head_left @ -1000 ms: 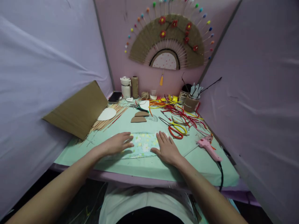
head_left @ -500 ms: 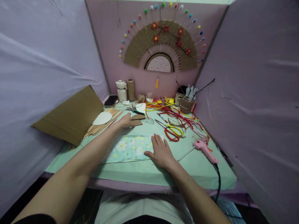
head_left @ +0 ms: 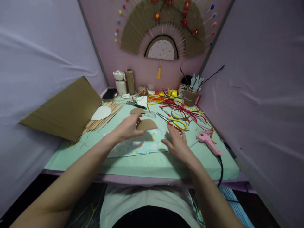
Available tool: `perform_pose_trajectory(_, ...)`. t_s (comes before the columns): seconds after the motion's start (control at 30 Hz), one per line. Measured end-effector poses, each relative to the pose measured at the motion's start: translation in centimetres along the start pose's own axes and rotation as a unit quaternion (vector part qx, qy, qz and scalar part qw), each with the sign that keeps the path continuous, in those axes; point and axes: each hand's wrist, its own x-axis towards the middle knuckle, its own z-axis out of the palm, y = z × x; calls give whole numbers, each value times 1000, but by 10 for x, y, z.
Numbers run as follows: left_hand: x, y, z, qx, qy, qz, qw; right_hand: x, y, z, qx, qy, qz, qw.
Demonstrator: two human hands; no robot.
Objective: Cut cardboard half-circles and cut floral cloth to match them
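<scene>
My left hand holds a brown cardboard half-circle just above a strip of floral fabric lying on the green table mat. The right hand hovers with fingers apart over the fabric's right end, holding nothing. A second brown half-circle lies flat farther back on the mat.
Yellow-handled scissors, a red-handled pair beside them and a pink glue gun lie at the right. Red and yellow cords and a tool cup fill the back right. Bamboo sticks, a white disc and a cardboard sheet sit left.
My left hand reached back from the fabric, took one of the two cardboard half-circles and brought it forward over the fabric. My right hand lifted off the fabric slightly.
</scene>
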Motion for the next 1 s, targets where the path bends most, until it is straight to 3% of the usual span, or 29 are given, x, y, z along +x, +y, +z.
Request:
perform_pose_trajectory(0.13,-11,31,39,5,-59,51,997,-10,19,-22,11,56,15,998)
perform_pose_trajectory(0.27,-16,36,60,24,-79,43,996,-17,23,-28,14,51,10,999)
perform_pose_trajectory(0.63,-23,30,59,1,-86,26,996,-21,22,-25,28,25,7,999)
perform_pose_trajectory(0.77,-33,34,58,-16,-52,77,996,-25,21,-27,27,-29,-78,996)
perform_pose_trajectory(0.87,-41,37,61,-44,-72,103,991,-23,18,-24,29,-73,-142,987)
perform_pose_trajectory(1.0,-46,39,67,-61,-79,90,991,-5,10,-20,41,-64,-164,983)
